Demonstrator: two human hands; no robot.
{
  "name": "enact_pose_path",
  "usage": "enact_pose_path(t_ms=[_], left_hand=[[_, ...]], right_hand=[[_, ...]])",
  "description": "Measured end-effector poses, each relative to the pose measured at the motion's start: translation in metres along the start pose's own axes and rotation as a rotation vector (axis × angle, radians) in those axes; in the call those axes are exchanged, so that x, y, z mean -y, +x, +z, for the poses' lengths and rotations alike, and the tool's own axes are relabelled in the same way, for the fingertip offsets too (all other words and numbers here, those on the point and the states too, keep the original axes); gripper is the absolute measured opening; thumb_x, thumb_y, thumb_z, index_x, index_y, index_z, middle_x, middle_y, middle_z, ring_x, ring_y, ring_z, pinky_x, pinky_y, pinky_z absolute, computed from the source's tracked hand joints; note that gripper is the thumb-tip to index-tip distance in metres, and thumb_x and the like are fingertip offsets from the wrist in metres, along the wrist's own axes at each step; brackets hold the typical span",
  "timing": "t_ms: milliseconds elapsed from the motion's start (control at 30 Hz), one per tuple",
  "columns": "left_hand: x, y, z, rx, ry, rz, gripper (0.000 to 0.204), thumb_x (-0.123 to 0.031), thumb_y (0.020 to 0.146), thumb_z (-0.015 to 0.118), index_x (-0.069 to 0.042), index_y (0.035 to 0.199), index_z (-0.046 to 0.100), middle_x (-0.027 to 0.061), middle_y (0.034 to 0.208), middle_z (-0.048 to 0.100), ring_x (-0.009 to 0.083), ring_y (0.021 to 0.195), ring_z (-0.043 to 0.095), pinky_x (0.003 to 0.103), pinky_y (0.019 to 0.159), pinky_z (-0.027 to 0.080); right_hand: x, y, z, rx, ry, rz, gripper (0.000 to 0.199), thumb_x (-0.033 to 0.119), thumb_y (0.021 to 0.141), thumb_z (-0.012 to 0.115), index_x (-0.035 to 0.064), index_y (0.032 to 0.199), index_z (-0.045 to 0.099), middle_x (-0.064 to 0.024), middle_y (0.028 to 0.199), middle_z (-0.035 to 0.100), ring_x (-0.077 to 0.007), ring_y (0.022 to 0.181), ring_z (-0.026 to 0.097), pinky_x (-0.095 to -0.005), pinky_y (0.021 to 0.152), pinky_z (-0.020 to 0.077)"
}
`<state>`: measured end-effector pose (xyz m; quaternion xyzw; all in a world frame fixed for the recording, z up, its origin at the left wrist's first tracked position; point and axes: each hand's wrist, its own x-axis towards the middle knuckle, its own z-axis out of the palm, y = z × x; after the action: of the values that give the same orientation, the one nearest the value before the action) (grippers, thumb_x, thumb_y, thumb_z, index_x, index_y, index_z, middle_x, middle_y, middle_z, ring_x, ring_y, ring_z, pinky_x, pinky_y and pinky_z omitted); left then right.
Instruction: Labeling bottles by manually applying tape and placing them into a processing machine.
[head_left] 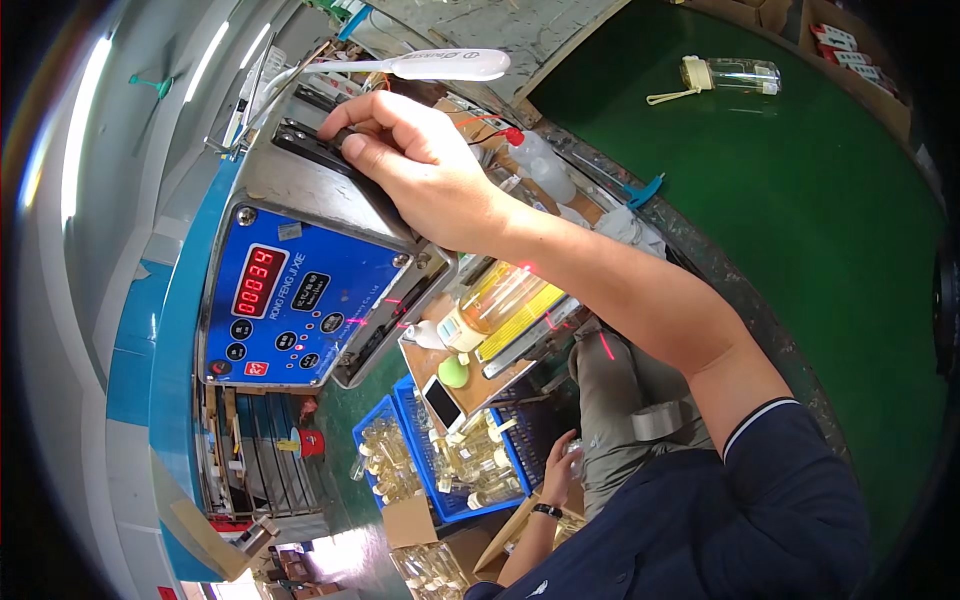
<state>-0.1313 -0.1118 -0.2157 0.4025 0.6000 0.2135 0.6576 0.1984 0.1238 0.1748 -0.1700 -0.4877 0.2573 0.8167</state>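
My right hand (pixel 415 165) reaches across to the top of a metal-cased machine with a blue control panel (pixel 350 265) and a red digit display. Its thumb and fingers pinch a small black knob (pixel 343 138) on a black slotted bar. Below the arm, a yellowish clear bottle (pixel 497 298) with a cream cap lies on a fixture, and thin red light lines fall around it. Low in the view, beside my leg, my left hand (pixel 560 472) closes around a clear, glassy piece (pixel 573 452) that looks like a bottle, mostly hidden by the fingers.
A strapped bottle (pixel 735 76) lies on the green belt (pixel 800 210) at right. Beyond my right arm stands a squeeze bottle (pixel 543 168). A white-handled tool (pixel 450 65) sticks out over the machine. A phone (pixel 442 403) lies by blue crates (pixel 433 490) of bottles.
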Motion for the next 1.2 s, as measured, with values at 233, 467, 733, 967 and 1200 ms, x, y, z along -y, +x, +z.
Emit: enact_pose_path(t_ms=[233,467,733,967,1200], left_hand=[[-0.007,-0.002,0.005,0.007,-0.041,-0.047,0.052,-0.006,0.102,0.06,-0.008,0.153,0.059,0.0063,0.148,0.061,0.0179,0.127,0.056,0.028,0.108,0.042],[0.0,0.001,0.002,-0.005,-0.026,-0.03,0.055,-0.004,0.101,0.061,-0.006,0.156,0.055,0.0077,0.149,0.061,0.0186,0.129,0.056,0.03,0.109,0.043],[0.027,0.007,-0.005,-0.426,0.241,0.174,0.057,-0.006,0.095,0.072,-0.003,0.149,0.054,0.014,0.133,0.066,0.022,0.116,0.064,0.031,0.099,0.052],[0.028,0.004,-0.018,-0.399,-0.138,-0.081,0.037,-0.009,0.097,0.073,-0.003,0.13,0.058,0.0124,0.115,0.068,0.0198,0.096,0.067,0.029,0.08,0.056],[-0.007,-0.007,0.016,-0.24,-0.133,0.051,0.056,-0.013,0.104,0.065,-0.001,0.157,0.049,0.0153,0.142,0.062,0.0249,0.126,0.061,0.032,0.109,0.049]], right_hand=[[0.001,-0.001,0.0,-0.003,-0.04,-0.009,0.018,0.011,0.103,0.058,0.0029,0.114,0.069,-0.0062,0.091,0.065,-0.0153,0.074,0.052,-0.0307,0.069,0.0459],[0.0,-0.001,0.002,-0.032,-0.042,0.009,0.017,0.013,0.102,0.06,0.0026,0.112,0.07,-0.0075,0.091,0.065,-0.0169,0.076,0.054,-0.0315,0.071,0.0476],[0.002,0.009,0.001,-0.091,-0.243,0.097,0.035,0.031,0.094,0.072,-0.0038,0.093,0.07,-0.0149,0.088,0.068,-0.0231,0.074,0.061,-0.0348,0.069,0.053],[0.018,-0.054,-0.049,0.148,-0.364,-0.018,0.02,0.023,0.102,0.064,0.0029,0.1,0.065,-0.0062,0.083,0.065,-0.0175,0.068,0.058,-0.0317,0.062,0.0476],[0.063,-0.303,-0.174,1.032,-1.014,0.512,0.047,0.033,0.091,0.081,0.0024,0.12,0.061,-0.0128,0.091,0.07,-0.0351,0.072,0.069,-0.0429,0.067,0.0557]])
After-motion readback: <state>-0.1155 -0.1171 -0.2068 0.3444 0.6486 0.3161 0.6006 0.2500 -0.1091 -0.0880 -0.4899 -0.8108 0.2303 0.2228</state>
